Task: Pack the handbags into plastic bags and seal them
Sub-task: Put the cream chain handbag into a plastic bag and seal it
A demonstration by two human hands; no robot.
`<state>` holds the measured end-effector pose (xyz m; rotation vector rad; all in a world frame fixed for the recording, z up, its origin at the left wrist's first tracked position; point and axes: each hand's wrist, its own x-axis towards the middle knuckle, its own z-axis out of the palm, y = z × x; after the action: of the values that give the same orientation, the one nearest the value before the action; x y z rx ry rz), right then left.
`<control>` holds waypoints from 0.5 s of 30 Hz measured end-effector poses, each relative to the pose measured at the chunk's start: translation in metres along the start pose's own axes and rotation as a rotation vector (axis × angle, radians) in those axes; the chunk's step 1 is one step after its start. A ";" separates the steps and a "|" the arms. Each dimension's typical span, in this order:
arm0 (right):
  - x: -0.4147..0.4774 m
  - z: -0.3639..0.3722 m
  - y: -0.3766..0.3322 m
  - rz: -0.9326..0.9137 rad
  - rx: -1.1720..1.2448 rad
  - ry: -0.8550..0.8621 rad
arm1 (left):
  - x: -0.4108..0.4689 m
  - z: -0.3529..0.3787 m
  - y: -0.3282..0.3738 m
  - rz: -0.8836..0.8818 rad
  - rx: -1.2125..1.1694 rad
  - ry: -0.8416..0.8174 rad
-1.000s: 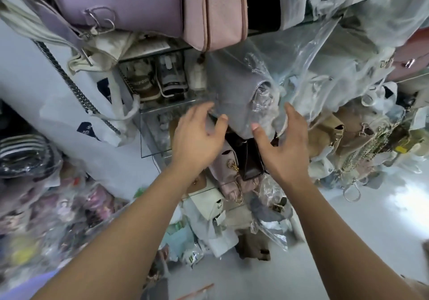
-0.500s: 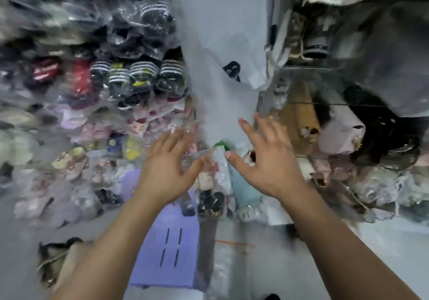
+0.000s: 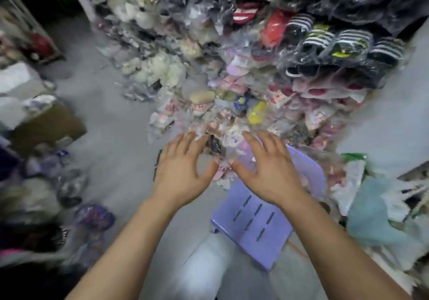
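Lilac slotted plastic stool (image 3: 253, 227) stands nearest on grey floor (image 3: 116, 125). Above, the left hand (image 3: 183, 172) and right hand (image 3: 269, 172) hover, fingers spread, holding nothing. A blurred clear plastic bag (image 3: 308, 167) seems to lie under the right fingers, before a heap of bagged slippers (image 3: 255, 67).

Motion blur smears nearly everything.
The heap of bagged goods (image 3: 232, 79) and the clutter (image 3: 34, 195) at the left edge cannot be made out. The right hand (image 3: 269, 174) hides part of the purple stool (image 3: 253, 227), and both forearms run off the bottom edge.
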<state>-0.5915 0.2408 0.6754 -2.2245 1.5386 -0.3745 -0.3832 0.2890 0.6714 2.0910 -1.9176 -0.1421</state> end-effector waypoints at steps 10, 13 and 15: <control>0.151 0.131 -0.080 -0.128 0.053 -0.181 | 0.029 0.018 -0.167 -0.347 0.033 -0.061; 0.204 0.176 -0.089 -0.118 0.058 -0.256 | 0.056 0.035 -0.216 -0.434 0.040 -0.148; 0.236 0.202 -0.093 -0.110 0.065 -0.289 | 0.075 0.047 -0.246 -0.471 0.038 -0.200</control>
<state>-0.3416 0.0845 0.5387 -2.2056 1.2409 -0.1250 -0.1528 0.2236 0.5662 2.6052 -1.4945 -0.4316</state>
